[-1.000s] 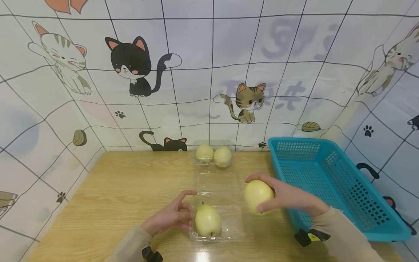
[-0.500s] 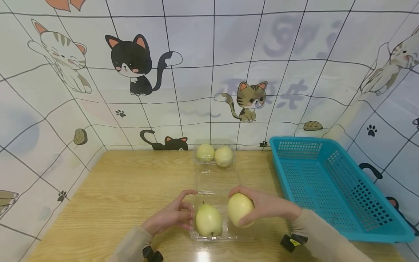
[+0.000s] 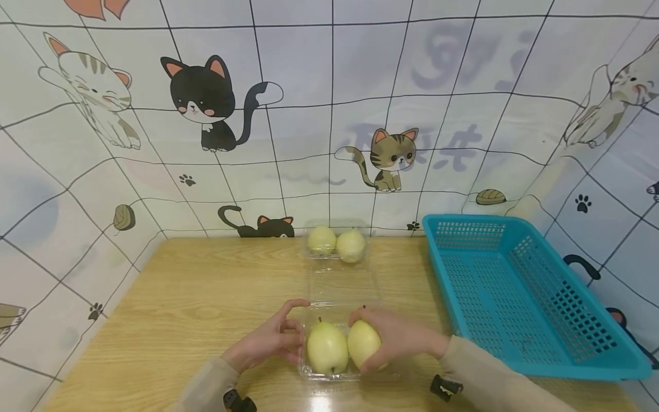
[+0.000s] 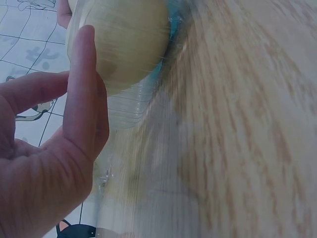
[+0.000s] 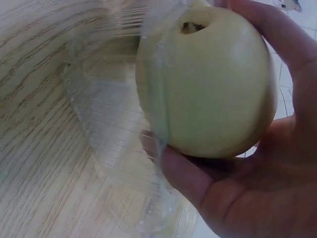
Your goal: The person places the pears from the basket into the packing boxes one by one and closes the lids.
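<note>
My right hand grips a pale yellow-green pear in the right half of a clear plastic clamshell box. In the right wrist view the thumb and fingers curve round the pear, beside the clear wall. A second pear sits in the left half, close against the held one. My left hand is at the box's left side. In the left wrist view its fingers lie against the outside of the clear wall, with a pear showing through. The box's lid lies folded back, away from me.
Behind the lid, another clear box holds two pears by the wall. A blue slatted basket stands on the right of the wooden table. A cat-print cloth hangs behind and at both sides.
My right hand has carried the pear leftward from beside the basket and down into the box's right half. My left hand has stayed at the box's left side.
</note>
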`<state>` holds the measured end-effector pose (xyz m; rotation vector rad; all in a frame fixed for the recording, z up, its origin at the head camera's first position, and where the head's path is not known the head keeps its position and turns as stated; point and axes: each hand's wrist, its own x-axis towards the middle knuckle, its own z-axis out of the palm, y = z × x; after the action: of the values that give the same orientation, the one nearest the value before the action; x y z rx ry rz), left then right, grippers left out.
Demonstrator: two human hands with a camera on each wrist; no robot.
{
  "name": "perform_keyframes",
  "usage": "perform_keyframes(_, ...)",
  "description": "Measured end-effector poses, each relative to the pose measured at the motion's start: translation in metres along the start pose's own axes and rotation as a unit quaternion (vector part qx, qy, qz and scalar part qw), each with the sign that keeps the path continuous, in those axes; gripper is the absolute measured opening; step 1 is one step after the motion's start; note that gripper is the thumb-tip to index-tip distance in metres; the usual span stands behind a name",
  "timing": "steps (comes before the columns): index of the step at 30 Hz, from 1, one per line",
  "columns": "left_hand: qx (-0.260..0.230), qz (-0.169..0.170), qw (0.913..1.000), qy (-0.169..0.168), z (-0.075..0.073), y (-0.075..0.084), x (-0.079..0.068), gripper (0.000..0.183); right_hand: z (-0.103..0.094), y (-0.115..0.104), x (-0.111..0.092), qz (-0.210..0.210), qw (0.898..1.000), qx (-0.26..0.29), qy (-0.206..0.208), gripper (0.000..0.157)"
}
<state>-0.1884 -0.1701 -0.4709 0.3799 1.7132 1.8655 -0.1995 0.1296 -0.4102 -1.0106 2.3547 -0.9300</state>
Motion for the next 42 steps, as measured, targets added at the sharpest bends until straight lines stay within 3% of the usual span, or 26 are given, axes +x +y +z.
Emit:
perform_keyframes(14, 0.004, 0.006, 0.9998, -0.018, 0.002, 0.001, -0.001, 0.070, 0.017, -0.001, -0.003, 0.037, 0.994, -0.099, 0.039, 0.067)
perform_keyframes(22, 0.032, 0.012, 0.9994, -0.007, 0.000, 0.003, -0.002, 0.069, 0.004, -0.002, -0.007, 0.037, 0.991, -0.059, 0.111, 0.053)
perform_keyframes(27, 0.080, 0.027, 0.9959, 0.031, -0.005, 0.005, -0.003, 0.057, -0.002, 0.002, -0.010, 0.062, 0.982, -0.042, 0.171, 0.047)
perform_keyframes(32, 0.089, 0.025, 0.9889, 0.116, -0.010, 0.010, 0.006, 0.042, 0.001, 0.008, -0.009, 0.105, 0.973, -0.040, 0.201, 0.055)
perform_keyframes(35, 0.091, 0.017, 0.9846, 0.148, -0.013, 0.009, 0.016, 0.039, 0.003, 0.013, -0.005, 0.128, 0.969, -0.037, 0.210, 0.061)
perform_keyframes(38, 0.088, 0.008, 0.9846, 0.151, -0.016, 0.007, 0.024, 0.044, 0.003, 0.019, 0.000, 0.144, 0.965, -0.019, 0.218, 0.064)
perform_keyframes(42, 0.071, 0.009, 0.9892, 0.127, -0.017, 0.006, 0.030, 0.053, 0.003, 0.025, 0.006, 0.158, 0.962, 0.005, 0.221, 0.065)
